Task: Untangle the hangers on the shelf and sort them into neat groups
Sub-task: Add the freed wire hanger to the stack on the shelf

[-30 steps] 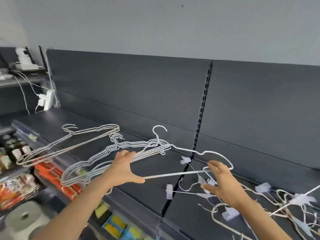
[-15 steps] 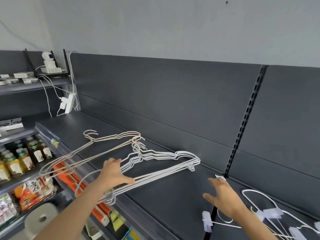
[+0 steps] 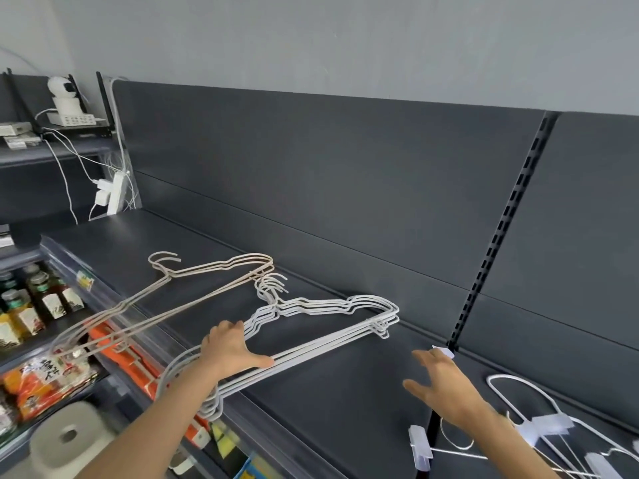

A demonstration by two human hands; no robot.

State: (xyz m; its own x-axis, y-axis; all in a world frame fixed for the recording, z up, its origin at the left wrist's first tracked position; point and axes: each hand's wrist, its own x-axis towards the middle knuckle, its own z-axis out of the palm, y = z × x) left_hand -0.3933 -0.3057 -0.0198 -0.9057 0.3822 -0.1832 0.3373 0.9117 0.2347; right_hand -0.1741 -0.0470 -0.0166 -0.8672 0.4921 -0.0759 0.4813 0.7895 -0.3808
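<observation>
The left hand (image 3: pixel 231 350) lies palm-down on a stack of white hangers (image 3: pixel 332 304), its thumb stretched out along the lower bars and its fingers reaching over the shoulder wires; whether the fingers curl round the wires cannot be told. The right hand (image 3: pixel 446 385) hovers above the shelf (image 3: pixel 311 402) with fingers and thumb spread apart, holding nothing and touching nothing.

The white hangers lie nested one on another, hooks together toward the back, with the right tips resting on the shelf and the left ends jutting past its front edge below the left forearm. Just beside them on the left, a second nested group of beige hangers (image 3: pixel 211 271) lies on the same shelf, its hooks pointing left and its long lower end also hanging over the front edge. The hooks of the white group sit close to the right tip of the beige group.

To the right of the right hand, white clip hangers (image 3: pixel 511 399) with translucent clips lie crossed over each other on the next shelf section, past the slotted upright (image 3: pixel 501 236) that splits the dark back panel (image 3: pixel 328 174).

Below the front edge, lower shelves hold bottles (image 3: pixel 45 299) and snack packets (image 3: pixel 45 378), and a paper roll (image 3: pixel 65 437) stands nearest the viewer. At far left a power strip (image 3: pixel 116 193) hangs with white cables, under a small camera (image 3: pixel 62 93)
</observation>
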